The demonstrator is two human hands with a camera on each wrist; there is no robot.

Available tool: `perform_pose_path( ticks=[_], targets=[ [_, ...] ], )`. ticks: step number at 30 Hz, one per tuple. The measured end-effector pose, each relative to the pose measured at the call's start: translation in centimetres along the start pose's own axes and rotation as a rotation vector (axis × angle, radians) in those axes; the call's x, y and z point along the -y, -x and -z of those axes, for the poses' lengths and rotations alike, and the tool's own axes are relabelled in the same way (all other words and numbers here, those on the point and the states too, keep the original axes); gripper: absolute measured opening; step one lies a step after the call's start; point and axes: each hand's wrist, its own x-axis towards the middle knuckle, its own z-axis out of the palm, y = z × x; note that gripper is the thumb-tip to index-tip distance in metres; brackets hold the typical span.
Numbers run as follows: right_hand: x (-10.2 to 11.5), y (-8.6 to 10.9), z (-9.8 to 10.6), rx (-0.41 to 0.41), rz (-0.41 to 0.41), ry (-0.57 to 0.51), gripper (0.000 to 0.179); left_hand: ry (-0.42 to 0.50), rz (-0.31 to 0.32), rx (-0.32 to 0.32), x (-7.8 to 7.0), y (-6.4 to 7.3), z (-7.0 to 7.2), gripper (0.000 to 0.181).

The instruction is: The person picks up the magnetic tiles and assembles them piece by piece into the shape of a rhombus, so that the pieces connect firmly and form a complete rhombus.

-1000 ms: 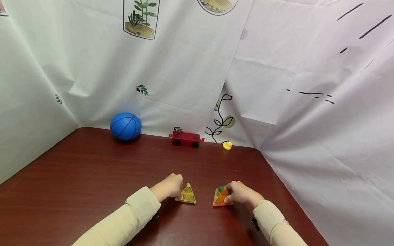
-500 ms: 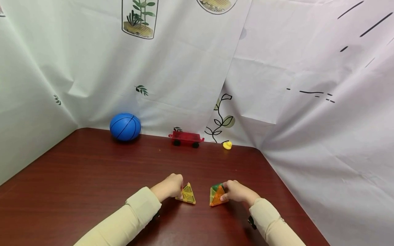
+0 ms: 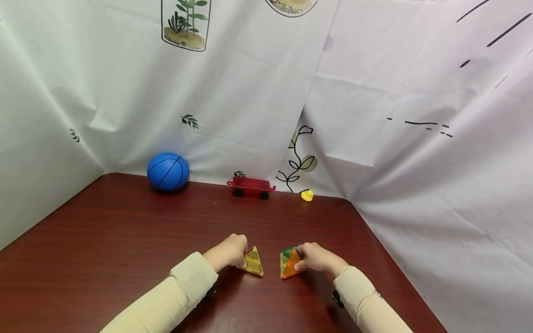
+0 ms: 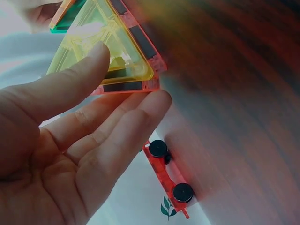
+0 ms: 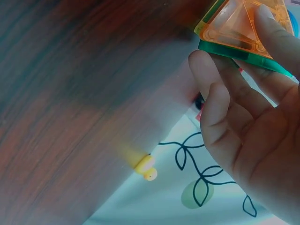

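My left hand (image 3: 233, 250) pinches a see-through yellow triangular magnetic tile (image 3: 253, 263) standing low at the table. In the left wrist view the thumb presses on the yellow face, and a red-edged tile (image 4: 123, 87) sits right behind it against the fingers. Across a small gap, my right hand (image 3: 319, 258) grips a joined cluster of magnetic tiles. Its orange triangle (image 3: 292, 265) faces me under the thumb, a green tile (image 5: 248, 57) lies along the fingers, and a yellow one (image 3: 284, 262) forms the left side. The far faces of both pieces are hidden.
Along the back edge of the dark red-brown table (image 3: 125, 240) are a blue ball (image 3: 168, 171), a red toy wagon (image 3: 251, 186) with black wheels and a yellow toy duck (image 3: 307, 195). A printed white curtain (image 3: 241, 92) hangs behind and at both sides.
My right hand has slid left with the orange, green and yellow tile cluster, narrowing the gap to the left hand's yellow tile. The left hand has stayed nearly still. The head view shifted slightly.
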Motion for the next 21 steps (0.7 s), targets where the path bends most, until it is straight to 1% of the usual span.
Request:
perform_pose_path(
  ticks=[6, 15, 21],
  targets=[
    [0.2, -0.2, 0.0, 0.014, 0.001, -0.01, 0.017, -0.016, -0.003, -0.005, 0.0, -0.2, 0.1, 0.019],
    [0.9, -0.7, 0.0, 0.019, 0.011, 0.008, 0.016, -0.04, -0.015, -0.013, -0.1, -0.4, 0.1, 0.022],
    [1.1, -1.0, -0.3, 0.03, -0.001, 0.02, 0.017, -0.042, -0.024, -0.025, -0.3, -0.5, 0.0, 0.022]
  ],
)
